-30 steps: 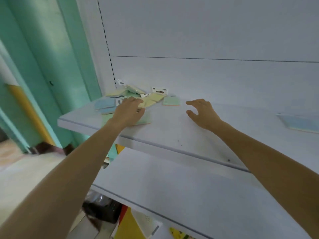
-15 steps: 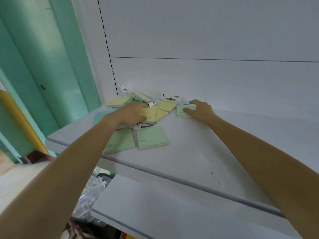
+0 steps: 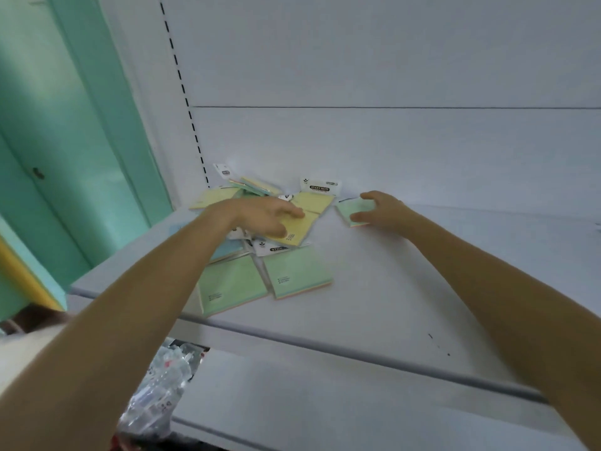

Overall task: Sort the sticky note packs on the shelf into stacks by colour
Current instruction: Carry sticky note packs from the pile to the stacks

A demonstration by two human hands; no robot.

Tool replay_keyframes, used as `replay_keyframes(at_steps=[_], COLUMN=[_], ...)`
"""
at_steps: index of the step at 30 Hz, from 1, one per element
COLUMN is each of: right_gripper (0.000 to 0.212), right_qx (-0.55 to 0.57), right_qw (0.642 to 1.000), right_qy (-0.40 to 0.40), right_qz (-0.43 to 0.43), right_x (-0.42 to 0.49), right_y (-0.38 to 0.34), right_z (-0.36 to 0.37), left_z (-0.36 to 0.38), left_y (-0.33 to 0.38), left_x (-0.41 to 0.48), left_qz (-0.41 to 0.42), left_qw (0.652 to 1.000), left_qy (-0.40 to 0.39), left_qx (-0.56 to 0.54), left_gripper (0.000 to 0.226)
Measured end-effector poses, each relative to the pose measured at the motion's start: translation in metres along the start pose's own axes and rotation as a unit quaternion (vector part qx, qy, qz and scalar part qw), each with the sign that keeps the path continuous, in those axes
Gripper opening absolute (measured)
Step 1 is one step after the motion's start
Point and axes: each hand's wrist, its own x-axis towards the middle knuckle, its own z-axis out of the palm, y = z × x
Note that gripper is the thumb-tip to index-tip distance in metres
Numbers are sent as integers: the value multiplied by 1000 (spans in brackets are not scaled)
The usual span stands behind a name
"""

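Shelf (image 3: pixel 390 288): centre of frame.
Pile of packs (image 3: pixel 266 222): left-centre, on shelf.
Left hand (image 3: pixel 260 216): atop pile.
Right hand (image 3: pixel 387 211): right of pile, on a lone pack (image 3: pixel 353 209).

Pale grey shelf (image 3: pixel 390 288), green sticky note packs (image 3: pixel 297 271), yellow packs (image 3: pixel 299 227), black-and-white header cards (image 3: pixel 320 187), teal wall (image 3: pixel 65 125)

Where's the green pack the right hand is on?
In the head view, the small green pack lies at the back of the shelf, right of the pile, under the right hand.
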Motion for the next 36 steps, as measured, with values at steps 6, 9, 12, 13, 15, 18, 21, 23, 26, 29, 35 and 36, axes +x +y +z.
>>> replay_keyframes(at_steps=[6,9,12,13,15,18,21,23,26,29,35,36], right_gripper=[65,62,58,57,54,45,27,26,34,41,45,46], right_qx=[54,61,56,60,76,115,168,176,197,187,235,248], right_qw=[998,996,993,992,990,986,979,979,978,980,964,959], right_qy=[27,56,102,112,120,122,111,86,28,21,109,123], right_qz=[-6,-19,-30,-22,-1,18,38,51,64,61,56,57], right_x=[-17,-25,-35,-39,-45,-50,-55,-55,-61,-71,-99,-106], right_y=[10,12,15,15,16,16,16,17,15,15,38,45], right_z=[-3,-3,0,0,-2,-7,-13,-19,-30,-36,-46,-51], left_z=[17,19,21,22,28,38,41,41,39,35,25,25], left_y=[13,20,13,10,7,9,13,16,22,26,48,55], left_x=[5,4,3,1,-2,-6,-8,-9,-8,-7,3,6], left_qz=[105,116,32,-19,-87,-119,-111,-97,-75,-60,14,33], left_qw=[993,990,977,974,969,962,967,965,958,945,895,890], left_qy=[-19,84,203,220,221,234,231,235,235,237,254,256], left_qx=[-45,8,46,56,70,71,1,-62,-143,-216,-366,-376], left_gripper=[54,55,64,70,73,71,67,63,55,49,48,49])
